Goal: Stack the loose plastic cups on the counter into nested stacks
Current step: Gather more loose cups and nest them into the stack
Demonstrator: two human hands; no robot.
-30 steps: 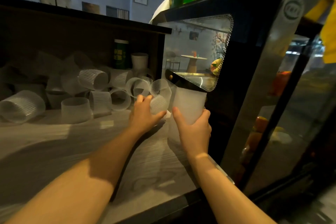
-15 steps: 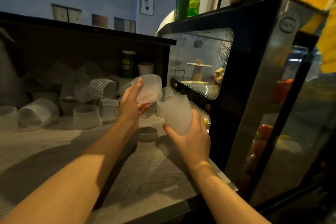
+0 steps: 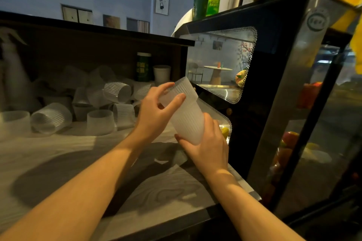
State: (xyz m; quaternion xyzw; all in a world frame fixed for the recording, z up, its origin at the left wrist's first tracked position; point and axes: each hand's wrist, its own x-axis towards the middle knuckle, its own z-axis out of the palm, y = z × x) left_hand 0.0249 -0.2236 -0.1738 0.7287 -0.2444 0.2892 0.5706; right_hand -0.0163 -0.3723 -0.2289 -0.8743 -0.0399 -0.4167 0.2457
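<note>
The right hand (image 3: 205, 148) is wrapped round the lower end of a frosted, ribbed translucent plastic cup stack (image 3: 186, 119), thumb on the near side and fingers curled behind it. The left hand (image 3: 156, 111) pinches a single ribbed translucent plastic cup (image 3: 181, 91) at the stack's upper end, thumb (image 3: 179, 99) across its near wall and fingertips (image 3: 166, 86) over its far edge. The single cup sits on the top of the stack, touching it; how far the two are nested cannot be told. The stack's long axis is tilted, the upper end leaning away and to the left and the lower end pointing down towards the person and slightly right. The whole stack is held in the air above the grey wood-grain worktop (image 3: 78, 162), between the two hands, the left hand above and left of it, the right hand below and right.

Farther back on the worktop lies a heap of loose ribbed translucent cups (image 3: 117, 92), some on their sides, some upside down. Just right of the hands stands a black glass-fronted display cabinet (image 3: 274, 64)
</note>
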